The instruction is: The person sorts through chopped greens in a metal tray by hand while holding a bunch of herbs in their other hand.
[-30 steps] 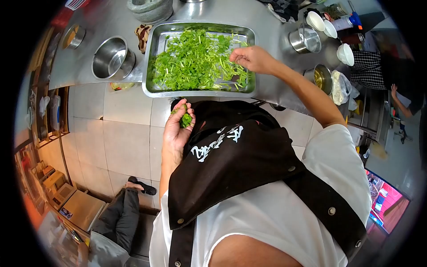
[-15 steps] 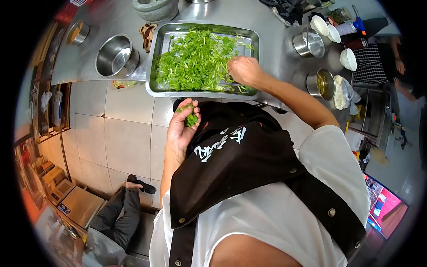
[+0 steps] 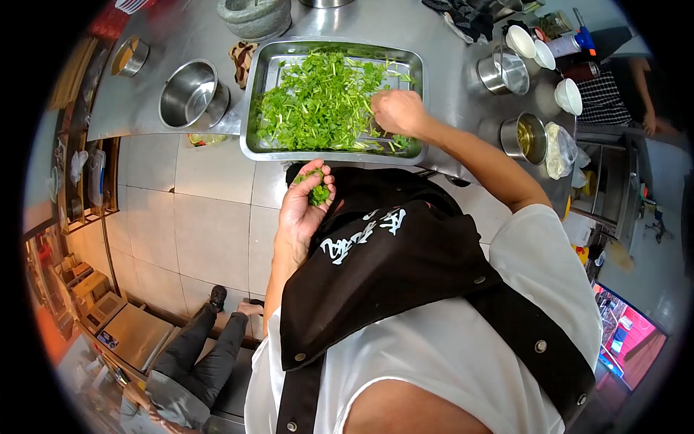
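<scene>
A shallow rectangular steel tray [image 3: 249,108] on the counter's near edge holds a spread of chopped cilantro [image 3: 314,101], leaves and cut stems mixed. My left hand [image 3: 307,199] is below the tray's front rim, palm up, its fingers curled around a small bunch of cilantro [image 3: 318,192]. Over the right part of the tray, my right hand [image 3: 399,112] is closed at the edge of the greens. Its fingertips point down and are hidden, so what they pinch cannot be made out.
A steel pot [image 3: 189,94] stands left of the tray, with a stone mortar [image 3: 256,18] and a patterned cloth [image 3: 242,61] behind. Steel pots [image 3: 523,137] and white bowls [image 3: 568,96] line the right side. Another person [image 3: 191,369] is at lower left; one more stands far right.
My left hand has shifted slightly right, still holding cilantro. My right hand stays over the tray's right side. The person at lower left has moved their legs apart.
</scene>
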`<state>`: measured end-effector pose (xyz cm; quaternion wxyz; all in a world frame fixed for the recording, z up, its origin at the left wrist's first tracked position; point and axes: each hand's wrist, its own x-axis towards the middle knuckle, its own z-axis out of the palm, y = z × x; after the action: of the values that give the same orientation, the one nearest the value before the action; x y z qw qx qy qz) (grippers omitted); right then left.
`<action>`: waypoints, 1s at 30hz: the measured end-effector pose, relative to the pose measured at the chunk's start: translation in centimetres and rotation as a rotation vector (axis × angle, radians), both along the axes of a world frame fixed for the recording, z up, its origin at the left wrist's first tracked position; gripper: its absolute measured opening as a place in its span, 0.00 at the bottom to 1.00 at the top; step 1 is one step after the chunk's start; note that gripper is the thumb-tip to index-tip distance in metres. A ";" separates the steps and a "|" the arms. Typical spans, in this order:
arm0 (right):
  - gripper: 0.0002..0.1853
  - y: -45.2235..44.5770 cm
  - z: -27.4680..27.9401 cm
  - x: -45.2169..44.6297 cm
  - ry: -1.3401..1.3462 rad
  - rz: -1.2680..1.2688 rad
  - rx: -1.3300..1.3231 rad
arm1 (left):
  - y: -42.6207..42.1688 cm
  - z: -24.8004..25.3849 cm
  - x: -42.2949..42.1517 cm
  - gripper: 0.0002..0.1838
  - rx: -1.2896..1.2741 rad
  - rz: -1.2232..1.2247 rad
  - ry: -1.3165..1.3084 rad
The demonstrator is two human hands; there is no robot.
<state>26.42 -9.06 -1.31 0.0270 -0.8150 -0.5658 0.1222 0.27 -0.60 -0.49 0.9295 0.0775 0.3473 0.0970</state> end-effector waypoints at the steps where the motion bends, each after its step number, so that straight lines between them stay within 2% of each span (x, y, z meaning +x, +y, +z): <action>1: 0.08 0.1 0.4 0.3 0.051 -0.035 -0.011 | 0.0 -0.1 -0.1 0.16 -0.002 0.003 -0.002; 6: 0.09 -0.5 0.8 2.4 0.338 -0.186 -0.005 | -0.1 -0.5 -0.2 0.16 -0.018 0.006 -0.004; 9: 0.11 -0.5 0.8 3.4 0.473 -0.189 -0.049 | 0.0 -0.5 -0.2 0.16 -0.012 0.002 -0.001; 15: 0.13 0.1 0.6 3.8 0.443 -0.282 -0.009 | -0.1 0.2 -0.1 0.13 -0.004 0.019 0.026; 21: 0.12 0.7 -0.1 4.7 0.447 -0.255 0.071 | 0.0 -0.2 -0.8 0.13 -0.024 0.035 0.031; 24: 0.07 0.9 0.1 4.8 0.470 -0.271 0.117 | 0.0 -0.2 -0.9 0.13 -0.022 0.035 0.037; 27: 0.06 1.1 0.4 4.7 0.439 -0.251 0.156 | 0.0 0.1 -1.0 0.13 -0.019 0.036 0.047; 30: 0.09 1.3 0.6 4.8 0.411 -0.250 0.140 | 0.1 0.0 -1.2 0.13 -0.017 0.038 0.046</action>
<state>31.27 -7.74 -0.74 0.2129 -0.8329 -0.4500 0.2417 -0.94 -0.52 -0.46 0.9200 0.0651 0.3706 0.1100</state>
